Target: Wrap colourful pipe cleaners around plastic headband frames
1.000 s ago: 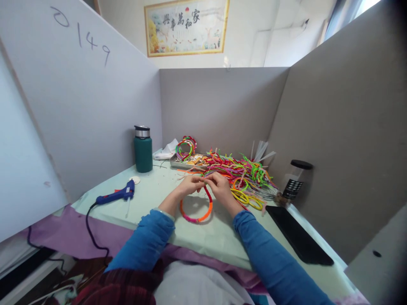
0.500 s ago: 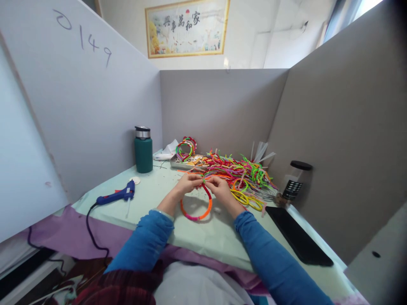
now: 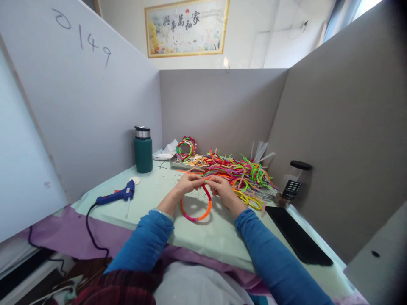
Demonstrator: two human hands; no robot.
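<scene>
From where I stand, the multicoloured ring (image 3: 209, 206) lies below the fingertips, on the person's side — its top between left hand (image 3: 187, 185) and right hand (image 3: 224, 192), neither clearly nearer. Both pinch narrowly at that top, around a small green bit (image 3: 205, 181).

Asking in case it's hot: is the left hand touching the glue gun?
Apart. The head view shows bare tabletop between the left hand, its fingertips at the ring's top, and the glue gun.
</scene>
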